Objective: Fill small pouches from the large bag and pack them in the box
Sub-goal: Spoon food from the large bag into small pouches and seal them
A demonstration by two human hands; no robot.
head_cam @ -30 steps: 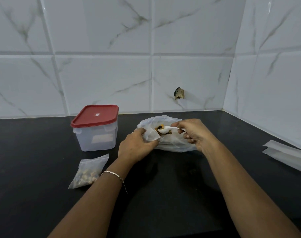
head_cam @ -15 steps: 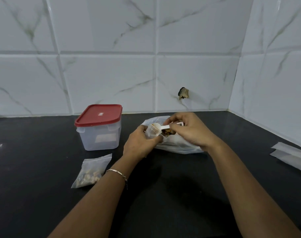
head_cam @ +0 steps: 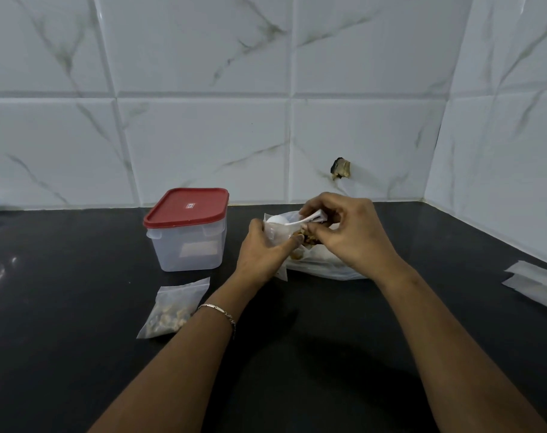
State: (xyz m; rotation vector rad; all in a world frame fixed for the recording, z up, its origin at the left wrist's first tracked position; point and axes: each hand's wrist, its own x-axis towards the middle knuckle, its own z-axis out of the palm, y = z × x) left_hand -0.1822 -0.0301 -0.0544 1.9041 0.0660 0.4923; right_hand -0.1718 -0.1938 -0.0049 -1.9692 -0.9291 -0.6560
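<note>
Nearest the camera, two bare forearms reach out over the black table (head_cam: 63, 307), a thin bracelet (head_cam: 217, 309) riding on the left wrist. Just to the left of that wrist a filled pouch (head_cam: 172, 307) lies flat on the table, pale pieces bunched in its lower end.

Further out, the hands meet. The left hand (head_cam: 263, 254) has its fingers (head_cam: 292, 243) curled round a small pouch (head_cam: 277, 237), holding it upright with the mouth up. The right hand (head_cam: 350, 232) has its fingers clamped on the handle of a white spoon (head_cam: 297, 222), thumb and fingertips pinching it, and the spoon's bowl sits right at the small pouch's mouth. Whether anything is in the bowl, one cannot tell.

Under and behind both hands sits the large bag (head_cam: 322, 267), slumped on the table, its top open and brownish pieces showing between the two hands.

Off to the left and a little further back stands the box (head_cam: 188, 245), translucent, its red lid (head_cam: 186, 207) shut on top, well apart from the hands. At the far right edge lies a stack of flat empty pouches (head_cam: 534, 282).

Behind it all rises the white marbled tile wall (head_cam: 203, 135), with a small ragged hole (head_cam: 341, 168) just above the right hand.
</note>
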